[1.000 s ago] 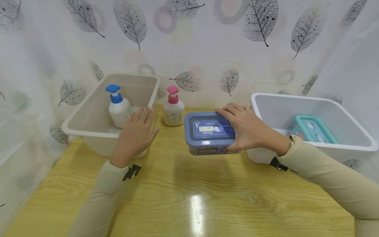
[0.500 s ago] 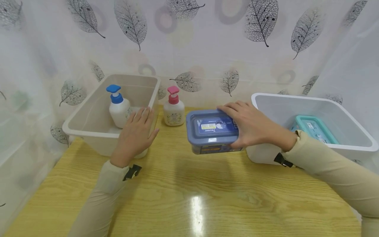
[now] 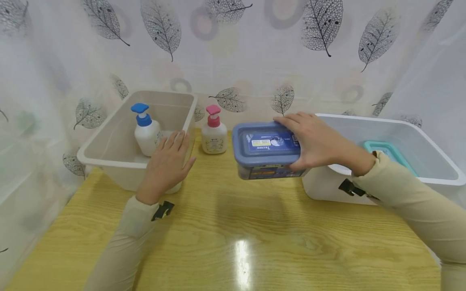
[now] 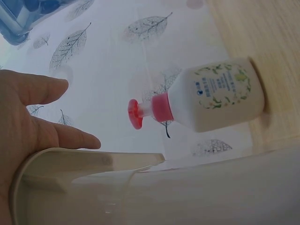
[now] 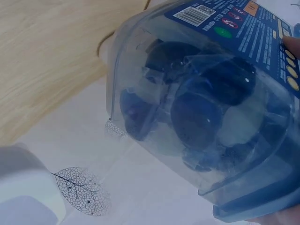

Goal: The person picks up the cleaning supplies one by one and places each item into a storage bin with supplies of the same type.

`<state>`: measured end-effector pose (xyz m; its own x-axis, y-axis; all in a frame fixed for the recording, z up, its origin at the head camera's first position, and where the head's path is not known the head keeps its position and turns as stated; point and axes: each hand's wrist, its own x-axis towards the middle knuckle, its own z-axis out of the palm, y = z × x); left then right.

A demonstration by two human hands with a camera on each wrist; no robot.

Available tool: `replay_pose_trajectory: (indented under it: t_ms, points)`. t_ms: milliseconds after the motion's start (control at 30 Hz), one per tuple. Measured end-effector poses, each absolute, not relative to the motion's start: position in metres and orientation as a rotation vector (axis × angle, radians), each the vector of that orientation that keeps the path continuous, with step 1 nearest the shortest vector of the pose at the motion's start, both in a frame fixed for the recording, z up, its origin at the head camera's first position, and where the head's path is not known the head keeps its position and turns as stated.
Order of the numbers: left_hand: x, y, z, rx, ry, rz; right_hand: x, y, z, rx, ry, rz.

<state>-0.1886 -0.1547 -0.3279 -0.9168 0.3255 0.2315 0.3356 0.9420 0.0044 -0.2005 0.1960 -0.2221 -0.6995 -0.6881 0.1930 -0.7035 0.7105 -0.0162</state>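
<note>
My right hand grips one end of a clear plastic box with a blue-grey lid, thumb on the near side and fingers at the far side. The box hangs above the table, with dark wrapped pieces inside it in the right wrist view. My left hand lies with straight fingers over the near right corner of the beige tub. A white pump bottle with a blue top stands in that tub. Just right of the tub, a white pump bottle with a pink top stands on the table.
A white tub stands at the right, partly behind my right forearm. In it lies a box with a teal lid. Behind the wooden table hangs a leaf-patterned sheet.
My right hand has raised the blue-lidded box a little and carried it slightly right, toward the white tub. The left hand and both pump bottles have stayed in place.
</note>
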Motion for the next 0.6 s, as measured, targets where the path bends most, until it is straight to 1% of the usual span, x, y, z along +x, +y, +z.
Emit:
replay_pose_trajectory:
  t_ms: [600]
  points:
    - [-0.188,-0.154,-0.327,-0.490,-2.894,-0.061,-0.222,0.216,-0.192,0.997,-2.816,0.266]
